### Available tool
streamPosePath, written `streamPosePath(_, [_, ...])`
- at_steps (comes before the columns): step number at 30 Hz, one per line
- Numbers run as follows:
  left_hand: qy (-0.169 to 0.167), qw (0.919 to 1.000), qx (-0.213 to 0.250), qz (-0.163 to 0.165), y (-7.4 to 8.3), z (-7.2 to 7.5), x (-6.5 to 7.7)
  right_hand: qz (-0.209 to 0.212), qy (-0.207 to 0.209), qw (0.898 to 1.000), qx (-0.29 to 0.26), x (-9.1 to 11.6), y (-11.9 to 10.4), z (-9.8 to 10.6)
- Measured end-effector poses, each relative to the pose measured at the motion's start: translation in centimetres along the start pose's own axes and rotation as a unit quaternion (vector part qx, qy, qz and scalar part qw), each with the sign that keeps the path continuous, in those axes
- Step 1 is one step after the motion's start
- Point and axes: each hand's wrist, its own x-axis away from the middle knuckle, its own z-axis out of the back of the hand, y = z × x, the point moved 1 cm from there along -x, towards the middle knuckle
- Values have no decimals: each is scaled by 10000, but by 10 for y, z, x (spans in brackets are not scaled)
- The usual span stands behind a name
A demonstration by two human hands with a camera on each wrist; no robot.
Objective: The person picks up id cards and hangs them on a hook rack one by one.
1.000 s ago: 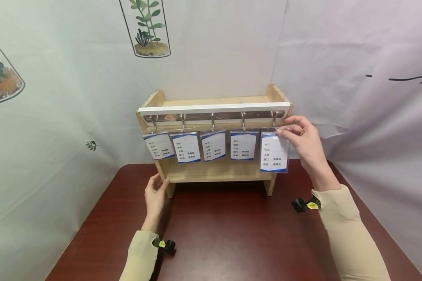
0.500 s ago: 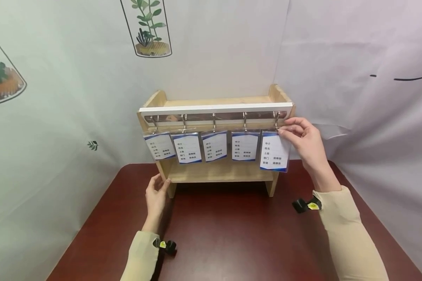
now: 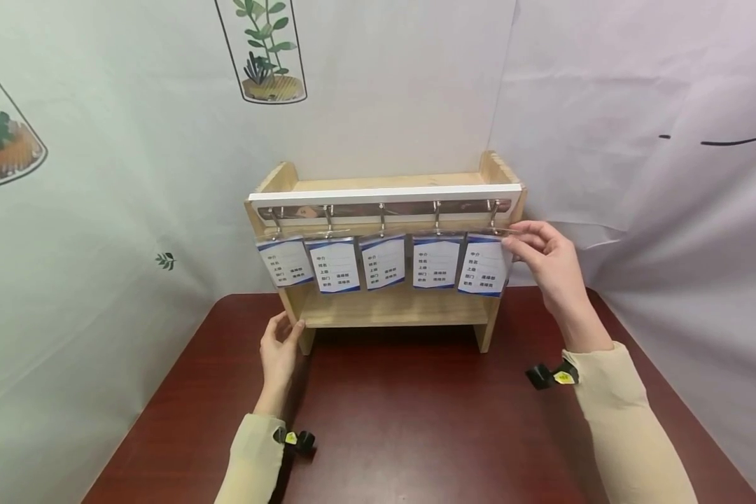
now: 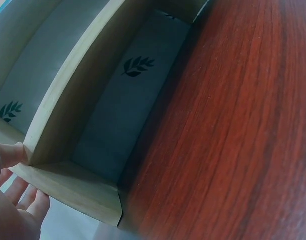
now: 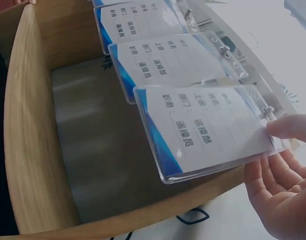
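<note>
Several clear-sleeved badge cards with blue corners hang from metal hooks on a hook rail [image 3: 409, 208] along the front of a small wooden shelf [image 3: 390, 317]. My right hand [image 3: 544, 262] pinches the top right corner of the rightmost badge card [image 3: 481, 266], thumb in front and fingers behind, as the right wrist view also shows [image 5: 205, 127]. That card's top edge sits at the last hook [image 3: 493, 217]. Low on the shelf's left side, my left hand [image 3: 280, 353] grips the side panel [image 4: 73, 187], thumb at the lower board's end and fingers around the outer face.
The shelf stands at the back of a dark red wooden table [image 3: 384, 413]. Behind and beside it hangs a pale cloth [image 3: 403, 84] printed with plants. Another badge card [image 3: 437, 262] hangs close to the left of the held one.
The rightmost badge card has risen, shifted left and tilted, with its lower end now nearer the shelf. My right hand has dropped slightly. The left hand stays on the shelf side.
</note>
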Motion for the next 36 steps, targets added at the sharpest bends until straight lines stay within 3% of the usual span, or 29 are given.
streamPosePath(11, [-22,10000,-5,18,-1,1,1,-126,-63,9985,-530,7,11,7])
streamPosePath(36, [-29,10000,79,-38,0,1,-1,-517,-14,9966,-647,23,41,19])
